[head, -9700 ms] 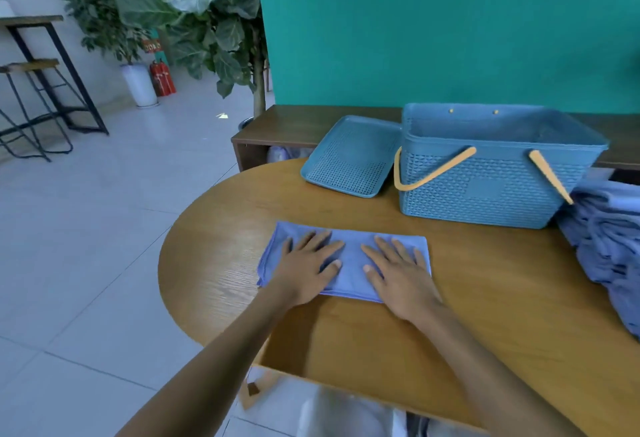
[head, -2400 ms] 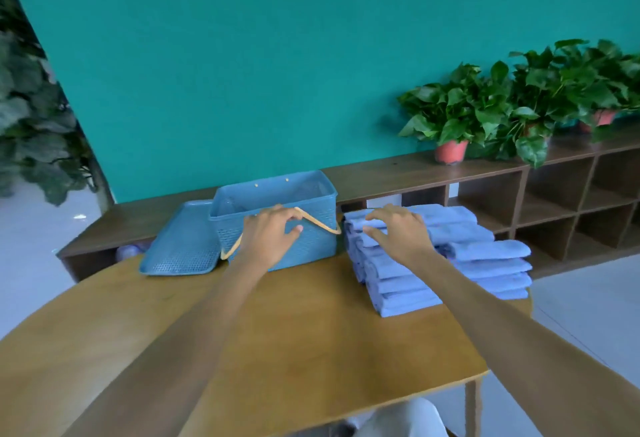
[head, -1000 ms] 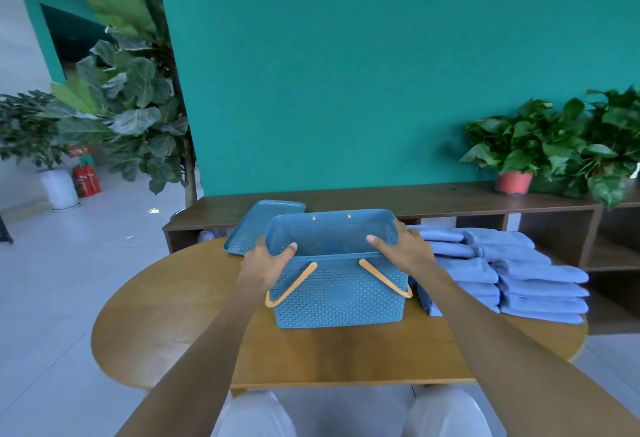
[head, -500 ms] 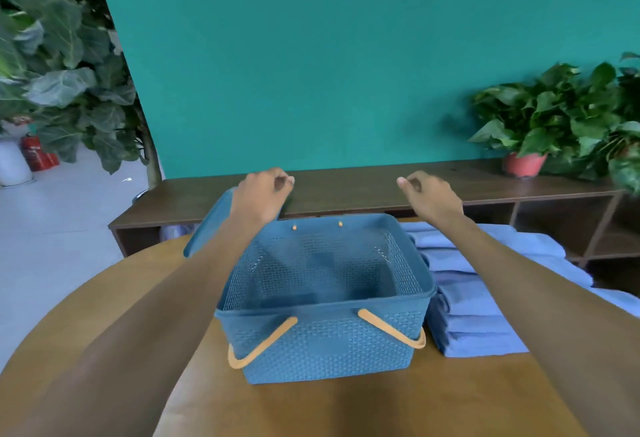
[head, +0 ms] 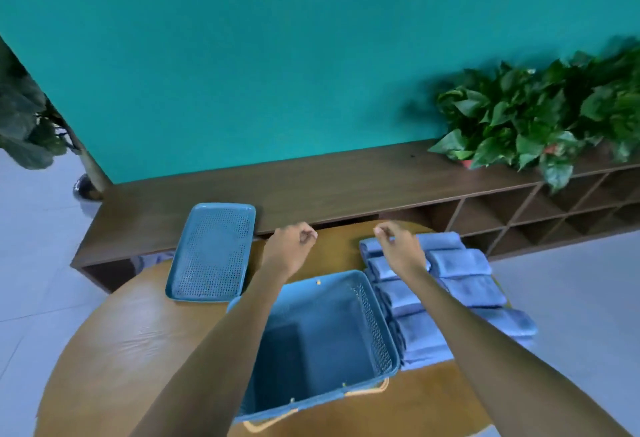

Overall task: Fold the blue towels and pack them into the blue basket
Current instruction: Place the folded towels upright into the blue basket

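Both hands, left [head: 289,251] and right [head: 398,249], hover loosely curled and empty. The perforated blue plastic basket [head: 375,329] sits empty beside the folded blue towels [head: 460,289]; lift stacks squarely, lay them flat.

Perforated plastic basket [head: 375,329], wood-grain table [head: 131,350]

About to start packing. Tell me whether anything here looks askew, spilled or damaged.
Nothing stands out. The blue basket sits upright, open and empty on the table; its lid lies flat beside it, and the folded towels form tidy stacks on its other side.
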